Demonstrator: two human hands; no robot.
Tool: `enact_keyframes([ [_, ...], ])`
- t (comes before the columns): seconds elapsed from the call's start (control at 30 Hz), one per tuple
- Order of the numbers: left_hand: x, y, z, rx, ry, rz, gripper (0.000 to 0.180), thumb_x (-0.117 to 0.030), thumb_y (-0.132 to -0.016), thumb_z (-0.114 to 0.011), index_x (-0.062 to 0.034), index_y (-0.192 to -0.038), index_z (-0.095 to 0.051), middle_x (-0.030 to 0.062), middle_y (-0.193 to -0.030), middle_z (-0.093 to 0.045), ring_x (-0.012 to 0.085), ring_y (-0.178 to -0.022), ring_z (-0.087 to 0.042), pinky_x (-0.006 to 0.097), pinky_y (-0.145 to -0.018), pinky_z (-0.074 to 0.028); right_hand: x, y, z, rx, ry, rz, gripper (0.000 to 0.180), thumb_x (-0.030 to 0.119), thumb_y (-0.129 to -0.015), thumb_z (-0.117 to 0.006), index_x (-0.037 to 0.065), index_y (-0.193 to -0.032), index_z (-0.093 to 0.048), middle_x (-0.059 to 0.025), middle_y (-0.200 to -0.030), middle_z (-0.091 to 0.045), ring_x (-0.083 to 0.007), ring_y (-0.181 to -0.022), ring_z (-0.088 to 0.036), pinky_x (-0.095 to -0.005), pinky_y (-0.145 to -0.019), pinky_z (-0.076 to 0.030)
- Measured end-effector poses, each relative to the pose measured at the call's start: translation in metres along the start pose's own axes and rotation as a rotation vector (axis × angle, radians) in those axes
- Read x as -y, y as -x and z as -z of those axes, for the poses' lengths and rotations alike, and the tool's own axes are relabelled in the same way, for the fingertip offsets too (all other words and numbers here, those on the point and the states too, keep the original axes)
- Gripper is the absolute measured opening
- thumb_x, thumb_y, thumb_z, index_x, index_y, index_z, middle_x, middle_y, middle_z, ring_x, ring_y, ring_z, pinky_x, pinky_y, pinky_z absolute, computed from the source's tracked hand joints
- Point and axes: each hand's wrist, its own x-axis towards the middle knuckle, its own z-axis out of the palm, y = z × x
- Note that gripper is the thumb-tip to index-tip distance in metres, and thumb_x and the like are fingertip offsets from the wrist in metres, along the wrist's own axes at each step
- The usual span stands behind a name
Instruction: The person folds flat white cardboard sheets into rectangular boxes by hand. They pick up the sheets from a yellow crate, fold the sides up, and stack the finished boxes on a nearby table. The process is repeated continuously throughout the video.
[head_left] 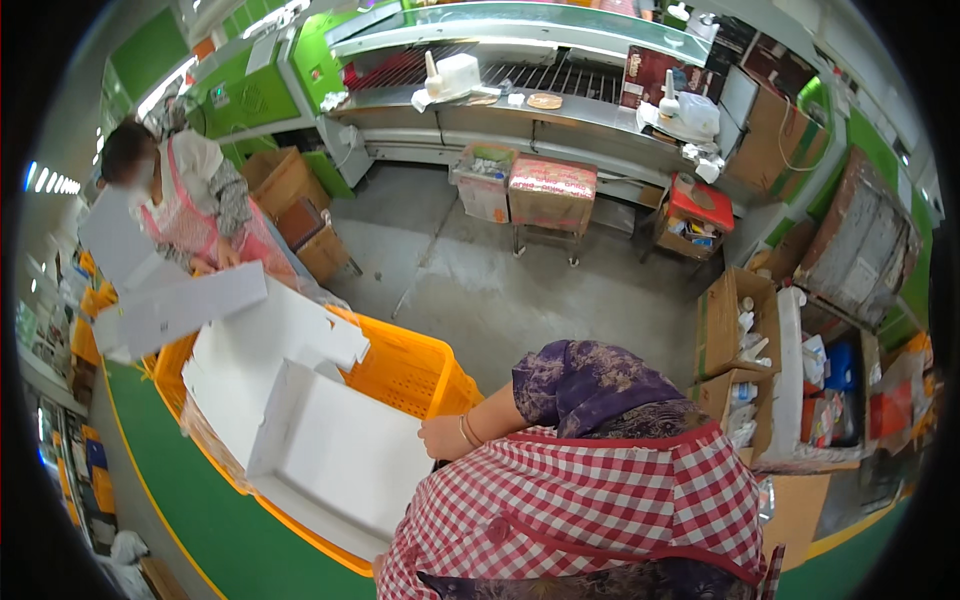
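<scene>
A shallow white cardboard box (345, 450) with raised side walls lies open over the yellow plastic crate (410, 355). My right hand (447, 437), with a bracelet at the wrist, has its fingers curled closed at the box's right edge. Of my left hand (379, 566) only a sliver of skin shows at the box's near corner; the checked apron hides its fingers. Beneath and behind the box, flat white cardboard (245, 355) with notched edges rests in the crate.
Across the crate, a co-worker in a pink apron (185, 200) handles a folded white cardboard piece (190, 310). Brown cartons (735, 315) with bottles and packets stand at the right. A metal conveyor bench (540, 110) runs along the back, with a taped carton (552, 190) before it.
</scene>
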Motion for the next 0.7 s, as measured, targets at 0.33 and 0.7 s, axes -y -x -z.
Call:
enact_keyframes([
  [0.33,0.005,0.003,-0.002,-0.069,0.022,0.044,0.02,-0.028,-0.077,-0.057,-0.0077,-0.074,-0.057,0.0107,-0.071,-0.058,0.0311,-0.072,-0.055,0.044,-0.063,-0.042,-0.008,-0.014,-0.008,-0.277,-0.249,0.162,0.008,0.018,-0.075,-0.056,0.01,-0.071,-0.057,-0.0065,-0.075,-0.058,-0.0248,-0.078,-0.057,-0.0373,-0.068,-0.048],
  [0.7,-0.059,-0.011,-0.015,-0.439,0.152,0.168,0.018,-0.021,-0.081,-0.063,-0.0077,-0.071,-0.057,0.0099,-0.07,-0.058,0.028,-0.073,-0.056,0.039,-0.068,-0.044,-0.003,-0.017,-0.004,-0.249,-0.316,0.074,0.008,0.016,-0.073,-0.06,0.011,-0.078,-0.057,-0.005,-0.07,-0.055,-0.0233,-0.074,-0.055,-0.0362,-0.063,-0.045],
])
